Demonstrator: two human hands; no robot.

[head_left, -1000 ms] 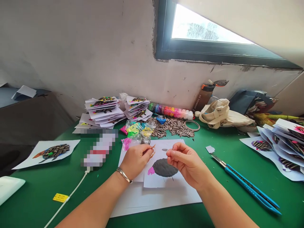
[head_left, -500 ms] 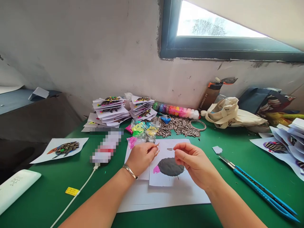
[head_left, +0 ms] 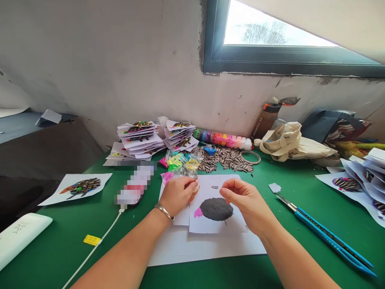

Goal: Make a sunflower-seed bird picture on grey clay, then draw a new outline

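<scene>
A white paper card [head_left: 207, 227] lies on larger white sheets, with a flat black clay oval [head_left: 217, 209] pressed on it and a pink clay head [head_left: 198, 213] at the oval's left end. Above the oval rests a single striped sunflower seed [head_left: 214, 187], touched by neither hand. My left hand [head_left: 180, 194], at the card's upper left, is closed in a pinch; a small brownish bit shows at its fingertips, too small to name. To the right of the seed, my right hand [head_left: 245, 200] hovers over the card's edge, thumb and forefinger pinched together, their contents hidden.
Behind the hands lie heaped sunflower seeds [head_left: 231, 159] and bagged coloured clay [head_left: 176, 161]. Stacks of finished cards [head_left: 141, 144] stand at the back left. Blue tweezers [head_left: 333, 237] lie at right. A phone-like blurred object [head_left: 135, 186] with a white cable [head_left: 93, 251] is at left.
My left hand has shifted slightly left and up, with its fingers still pinched. My right hand has barely moved. The card and the seed stay where they were.
</scene>
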